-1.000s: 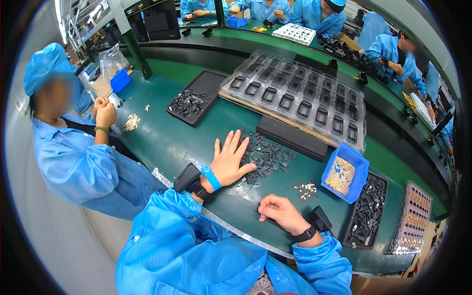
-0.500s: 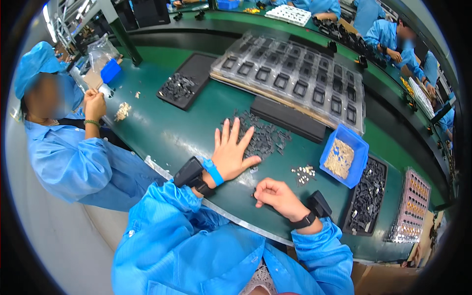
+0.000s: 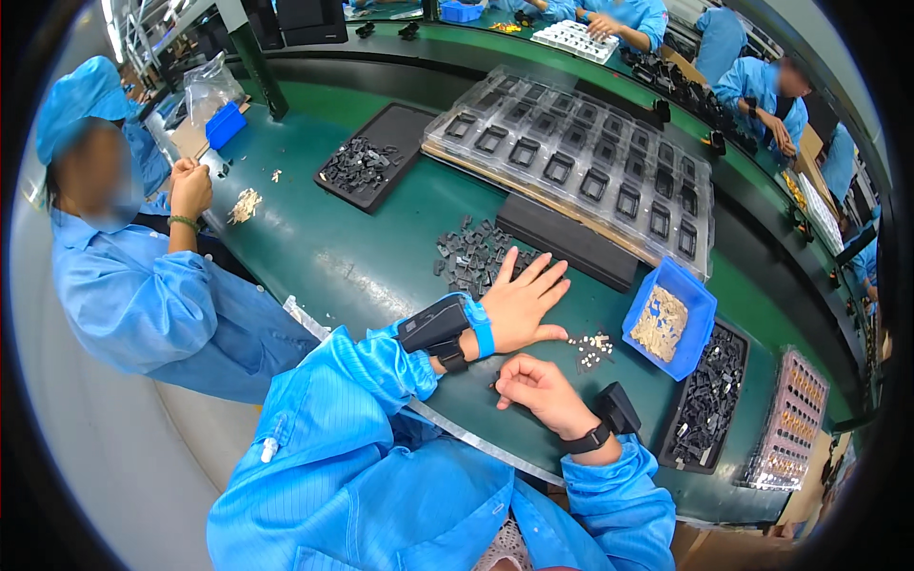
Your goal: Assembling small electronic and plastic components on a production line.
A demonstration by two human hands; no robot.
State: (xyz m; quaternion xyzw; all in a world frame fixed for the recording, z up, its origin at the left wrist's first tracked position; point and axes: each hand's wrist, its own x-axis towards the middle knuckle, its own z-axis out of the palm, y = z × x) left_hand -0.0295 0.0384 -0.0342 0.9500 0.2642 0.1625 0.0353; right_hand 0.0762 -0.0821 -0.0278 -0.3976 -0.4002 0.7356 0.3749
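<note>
My left hand (image 3: 514, 312) lies flat with fingers spread, palm down, over the right side of a loose pile of small black plastic parts (image 3: 466, 255) on the green table. Its thumb points toward a little scatter of white and dark bits (image 3: 595, 353). Nearer the table's front edge, my right hand (image 3: 539, 392) is closed in a pinch, thumb against curled fingers. A dark speck shows at its fingertips; what it holds is mostly hidden and too small to name.
A blue bin (image 3: 706, 314) of pale pieces and a black tray (image 3: 712, 461) of black parts stand right. Behind lie a black slab (image 3: 566, 240), clear trays of black frames (image 3: 579, 143) and another parts tray (image 3: 398, 124). A co-worker (image 3: 143, 285) sits left.
My left hand has moved right across the pile, fingers still spread, uncovering the pile's left part. My right hand stays pinched in nearly the same place. The view has shifted slightly.
</note>
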